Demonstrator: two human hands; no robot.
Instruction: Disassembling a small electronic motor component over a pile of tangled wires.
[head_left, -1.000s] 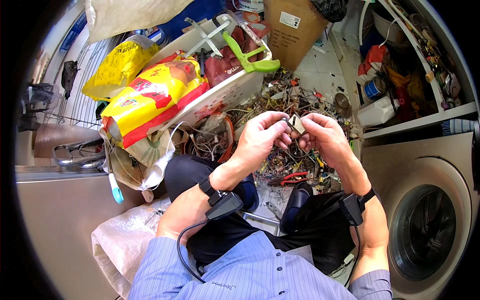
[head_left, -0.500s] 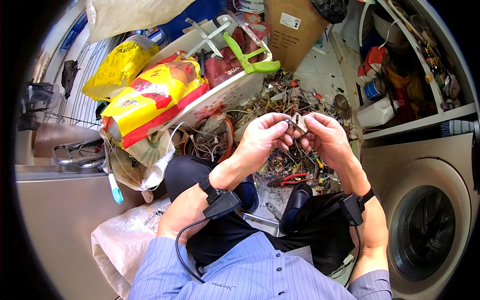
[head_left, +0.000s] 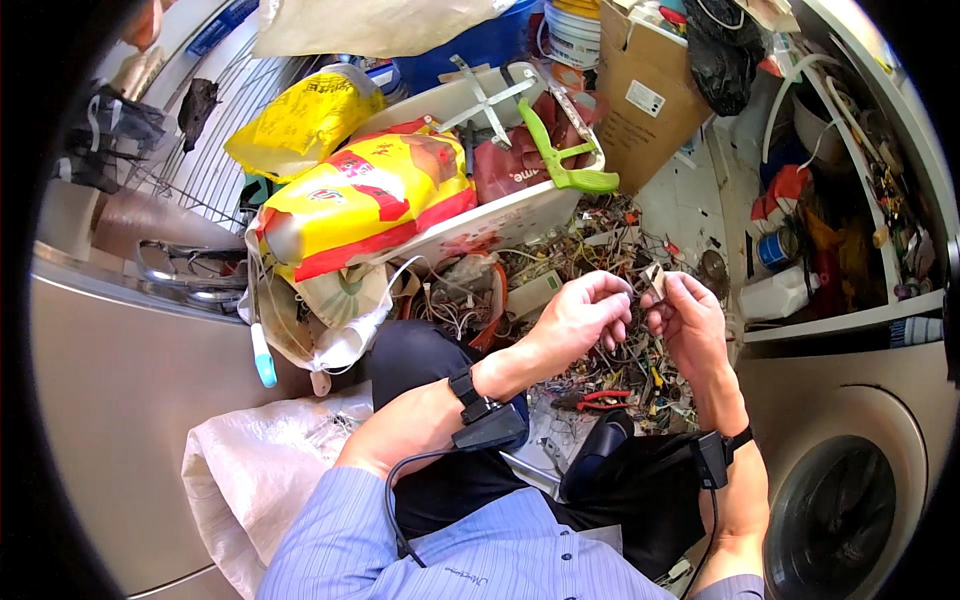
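Observation:
Over the scrap pile, my right hand [head_left: 694, 318] pinches a small greyish boxy piece [head_left: 653, 281] between thumb and fingers; it looks hollow on one side, though its exact kind is unclear. Just left of it is my left hand [head_left: 582, 322], its fingers curled in and apart from the piece. Whatever those fingertips hold, if anything, is too small to make out. Below both hands spreads a heap of wires and small electronic scraps [head_left: 640, 215]. Red-handled pliers [head_left: 603, 400] lie at the near edge of the heap, by my shoe.
To the left stands a white tub [head_left: 500, 222] with bags and a green-handled frame [head_left: 560, 165]. An orange bucket of cables [head_left: 497, 300] is in front. A cardboard box [head_left: 650, 95] stands behind, a washing machine [head_left: 850, 400] at right, a shelf [head_left: 850, 325] above it.
My hands have drawn apart; the small boxy piece stays in my right hand and my left has let go of it. The whole view has shifted, with the surroundings appearing farther right and lower.

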